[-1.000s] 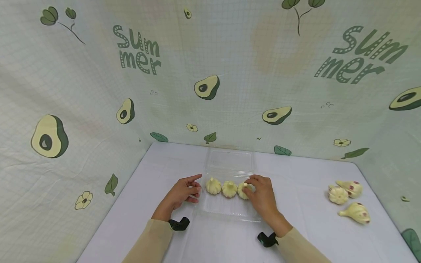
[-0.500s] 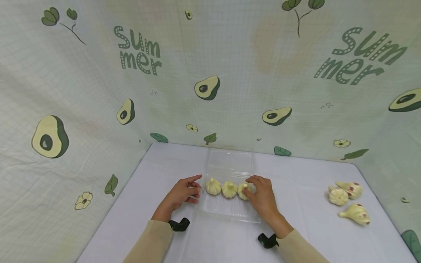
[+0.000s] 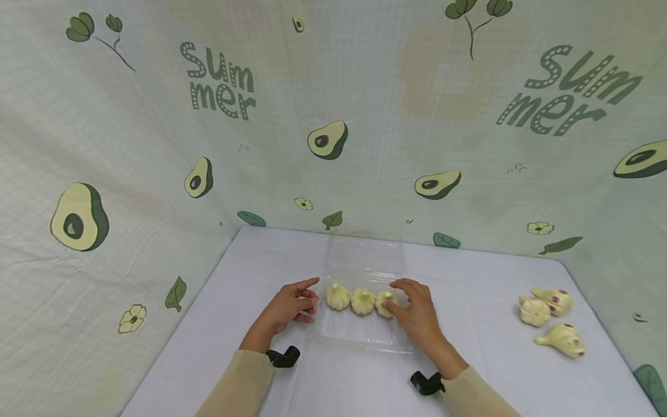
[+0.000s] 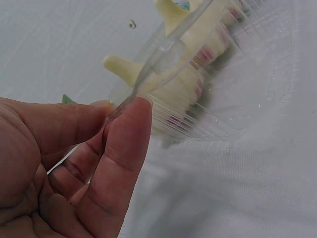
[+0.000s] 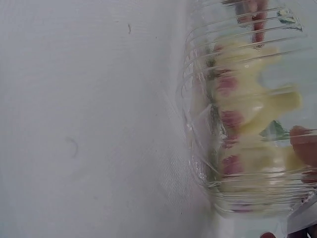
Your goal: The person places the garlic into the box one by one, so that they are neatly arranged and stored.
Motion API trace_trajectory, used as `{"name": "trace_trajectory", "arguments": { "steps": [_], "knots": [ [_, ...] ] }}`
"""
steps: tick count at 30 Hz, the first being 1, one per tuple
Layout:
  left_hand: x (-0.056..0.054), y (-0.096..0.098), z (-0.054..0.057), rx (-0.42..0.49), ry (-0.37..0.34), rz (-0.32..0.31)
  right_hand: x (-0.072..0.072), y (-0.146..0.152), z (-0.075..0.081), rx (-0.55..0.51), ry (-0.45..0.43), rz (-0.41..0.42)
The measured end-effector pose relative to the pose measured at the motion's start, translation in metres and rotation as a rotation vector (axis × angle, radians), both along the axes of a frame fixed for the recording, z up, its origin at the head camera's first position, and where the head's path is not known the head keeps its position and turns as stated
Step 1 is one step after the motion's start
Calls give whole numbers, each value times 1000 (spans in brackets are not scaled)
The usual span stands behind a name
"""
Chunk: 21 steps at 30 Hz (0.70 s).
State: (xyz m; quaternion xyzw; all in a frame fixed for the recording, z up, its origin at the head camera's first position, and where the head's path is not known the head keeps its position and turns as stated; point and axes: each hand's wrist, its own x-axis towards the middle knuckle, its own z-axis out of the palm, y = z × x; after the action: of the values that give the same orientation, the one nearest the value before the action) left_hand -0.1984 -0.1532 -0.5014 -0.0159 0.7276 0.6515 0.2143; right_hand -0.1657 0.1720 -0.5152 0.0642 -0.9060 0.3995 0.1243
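A clear plastic clamshell box (image 3: 365, 333) lies opened out on the table, its lid (image 3: 366, 255) toward the back. Three garlic bulbs stand in a row inside: a left bulb (image 3: 337, 296), a middle bulb (image 3: 362, 302) and a right bulb (image 3: 387, 304), stems up. In the left wrist view, my left hand (image 4: 99, 148) pinches the box's rim (image 4: 143, 79) between thumb and forefinger. My right hand (image 3: 417, 313) is over the box's right side, thumb and forefinger spread around the right bulb's stem. The right wrist view shows a fingertip (image 5: 304, 144) close beside a stem.
At the table's right side lie three more garlic bulbs: a rear bulb (image 3: 559, 301), a round-faced bulb (image 3: 535, 312) and a front bulb (image 3: 565, 340). A printed cloth (image 3: 375, 87) with avocados hangs behind and along both sides of the white table (image 3: 469, 347).
The right thumb has lowered slightly and the right fingers have spread apart around the right bulb's stem. The left hand keeps its place at the box's left rim.
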Motion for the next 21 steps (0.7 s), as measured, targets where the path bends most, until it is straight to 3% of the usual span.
{"name": "trace_trajectory", "arguments": {
  "steps": [9, 21],
  "knots": [
    [1, 0, 1, 6, 1, -6, 4, 13, 10, -128, -66, -32],
    [1, 0, 1, 5, 2, -2, 21, 84, 25, -48, 82, -230]
  ]
}}
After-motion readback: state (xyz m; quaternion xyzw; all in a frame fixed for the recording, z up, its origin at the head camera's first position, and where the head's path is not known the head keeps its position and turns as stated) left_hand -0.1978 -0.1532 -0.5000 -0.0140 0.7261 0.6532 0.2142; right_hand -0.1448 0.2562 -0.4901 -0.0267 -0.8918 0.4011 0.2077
